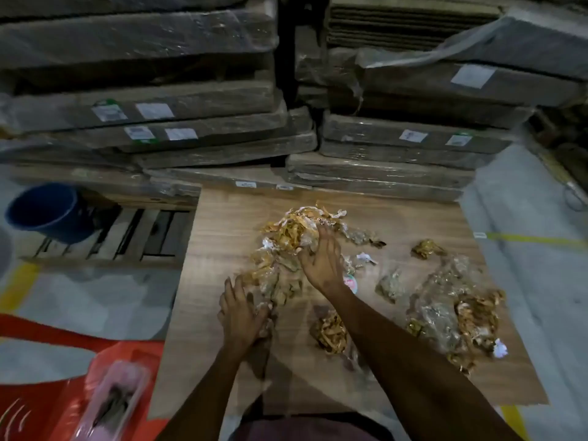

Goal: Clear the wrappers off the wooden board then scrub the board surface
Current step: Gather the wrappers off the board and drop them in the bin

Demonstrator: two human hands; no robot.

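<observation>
both hands (241, 313) (321, 262) on wrappers (292, 237)

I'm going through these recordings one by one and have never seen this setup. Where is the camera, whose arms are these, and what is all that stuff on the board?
There is no machine here. The single picture comes from a camera worn on a person's head, looking forward and down, so the two bare arms are that person's own. They work over a wooden board strewn with crumpled gold and clear wrappers. The left hand and the right hand both rest on one gathered wrapper pile, apparently bunching it together; how firmly the fingers grip is blurred. A blue bucket stands to the left, with wrapped flat packages stacked behind.
</observation>
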